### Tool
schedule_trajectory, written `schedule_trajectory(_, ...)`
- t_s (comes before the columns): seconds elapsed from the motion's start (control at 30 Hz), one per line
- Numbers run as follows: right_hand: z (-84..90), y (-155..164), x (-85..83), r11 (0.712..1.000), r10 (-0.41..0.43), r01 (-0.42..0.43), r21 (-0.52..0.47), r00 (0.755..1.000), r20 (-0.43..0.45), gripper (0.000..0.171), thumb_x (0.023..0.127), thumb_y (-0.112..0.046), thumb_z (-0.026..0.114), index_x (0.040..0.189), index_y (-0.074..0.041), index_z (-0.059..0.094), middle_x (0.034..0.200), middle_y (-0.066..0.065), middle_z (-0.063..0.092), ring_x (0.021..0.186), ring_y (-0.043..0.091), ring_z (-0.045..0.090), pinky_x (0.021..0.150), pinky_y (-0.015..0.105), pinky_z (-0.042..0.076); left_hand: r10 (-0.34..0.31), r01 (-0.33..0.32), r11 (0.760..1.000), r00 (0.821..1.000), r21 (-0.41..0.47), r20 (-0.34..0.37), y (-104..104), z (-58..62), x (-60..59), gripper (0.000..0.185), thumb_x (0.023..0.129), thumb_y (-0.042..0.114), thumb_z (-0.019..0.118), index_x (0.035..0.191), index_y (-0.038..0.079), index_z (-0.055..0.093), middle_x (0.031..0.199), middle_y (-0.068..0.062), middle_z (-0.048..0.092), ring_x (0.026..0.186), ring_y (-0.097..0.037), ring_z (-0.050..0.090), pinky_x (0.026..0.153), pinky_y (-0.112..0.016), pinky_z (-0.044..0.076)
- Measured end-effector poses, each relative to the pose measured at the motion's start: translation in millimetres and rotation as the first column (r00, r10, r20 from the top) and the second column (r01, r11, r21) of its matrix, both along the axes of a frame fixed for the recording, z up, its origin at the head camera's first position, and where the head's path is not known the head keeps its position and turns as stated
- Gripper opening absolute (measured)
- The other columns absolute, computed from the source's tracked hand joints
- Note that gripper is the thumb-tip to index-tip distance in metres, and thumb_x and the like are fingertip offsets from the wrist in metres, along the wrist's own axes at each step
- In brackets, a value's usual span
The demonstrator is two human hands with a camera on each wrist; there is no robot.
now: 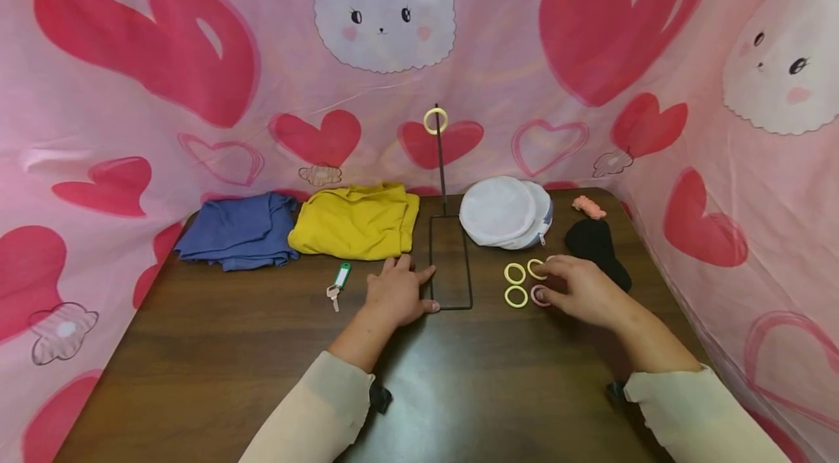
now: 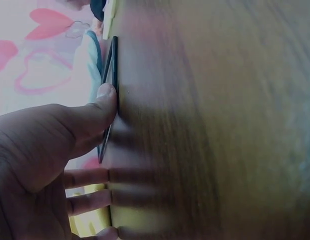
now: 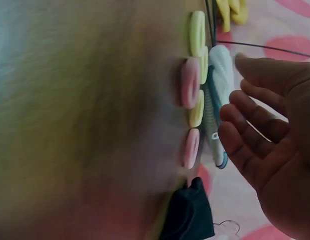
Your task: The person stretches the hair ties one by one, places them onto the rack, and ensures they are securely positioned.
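A black wire stand [image 1: 441,168] has a flat rectangular base on the table and an upright rod at its far end. Near the rod's top is a pale yellow ring [image 1: 427,121]. My left hand [image 1: 398,292] is spread at the base's left side, the thumb [image 2: 105,95] pressing on the near bar. Over the small rings to the right, my right hand [image 1: 580,290] hovers with loosely bent fingers, holding nothing. Among these lie a yellow-green ring [image 1: 507,301], a pink ring [image 3: 186,84] and a second pink ring [image 3: 189,147], which the hand hides in the head view.
Behind lie a folded blue cloth [image 1: 229,230], a yellow cloth [image 1: 354,223] and a white round mesh pouch [image 1: 494,212]. A key [image 1: 333,295] with a green tag is left of my left hand. Far right are a black cloth item [image 1: 593,244] and a coral cord bundle [image 1: 589,207].
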State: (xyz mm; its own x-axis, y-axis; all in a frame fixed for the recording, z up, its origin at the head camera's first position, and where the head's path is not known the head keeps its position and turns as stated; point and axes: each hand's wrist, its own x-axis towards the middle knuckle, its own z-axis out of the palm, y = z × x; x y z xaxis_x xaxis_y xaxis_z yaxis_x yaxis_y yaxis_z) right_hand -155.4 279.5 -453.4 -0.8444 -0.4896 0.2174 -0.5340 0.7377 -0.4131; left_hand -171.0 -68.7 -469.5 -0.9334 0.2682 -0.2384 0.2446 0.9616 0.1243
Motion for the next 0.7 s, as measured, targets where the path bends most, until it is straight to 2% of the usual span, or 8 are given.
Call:
schedule_trajectory(0.17, -6.0, 3.1, 1.8, 0.997, -0.006, -0.001, 0.083, 0.996, 0.085, 0.041, 0.081, -0.015, 0.089, 0.118, -0.003, 0.076, 0.113, 0.009, 0.073, 0.111, 0.032, 0.068, 0.096, 0.054, 0.051, 0.010, -0.010, 1.000, 1.000, -0.011, 0.014, -2.2, -0.5, 0.1, 0.078, 0.086, 0.069, 0.070, 0.155, 0.042, 0.048, 0.148, -0.008, 0.047, 0.130, -0.032, 0.042, 0.097, -0.066, 0.043)
schedule_trajectory(0.23, -6.7, 3.0, 1.5, 0.994, -0.017, 0.006, 0.105, 0.994, 0.108, 0.042, 0.080, -0.016, 0.090, 0.117, -0.003, 0.076, 0.110, 0.007, 0.074, 0.106, 0.029, 0.068, 0.094, 0.053, 0.051, 0.013, -0.013, 1.000, 1.000, -0.011, 0.018, -2.9, -0.5, -0.1, 0.078, 0.086, 0.069, 0.071, 0.155, 0.041, 0.048, 0.149, -0.008, 0.046, 0.130, -0.032, 0.041, 0.097, -0.066, 0.043)
schedule_trajectory(0.5, -10.3, 2.8, -1.1, 0.985, -0.034, 0.013, 0.169, 0.992, 0.120, 0.038, 0.077, -0.016, 0.091, 0.110, -0.004, 0.076, 0.098, 0.000, 0.073, 0.091, 0.020, 0.068, 0.087, 0.049, 0.054, 0.006, -0.006, 1.000, 1.000, -0.002, 0.023, -2.7, 1.5, -1.2, 0.077, 0.086, 0.066, 0.072, 0.155, 0.040, 0.049, 0.149, -0.008, 0.046, 0.132, -0.033, 0.041, 0.098, -0.067, 0.042)
schedule_trajectory(0.7, -11.5, 3.0, -4.1, 0.982, -0.038, 0.011, 0.189, 0.990, 0.138, 0.032, 0.079, -0.012, 0.089, 0.108, -0.006, 0.078, 0.098, -0.001, 0.075, 0.092, 0.020, 0.069, 0.087, 0.049, 0.055, -0.006, 0.006, 1.000, 1.000, -0.020, 0.020, -1.8, -0.6, -1.3, 0.077, 0.088, 0.068, 0.068, 0.156, 0.042, 0.045, 0.150, -0.008, 0.044, 0.132, -0.032, 0.040, 0.099, -0.067, 0.042)
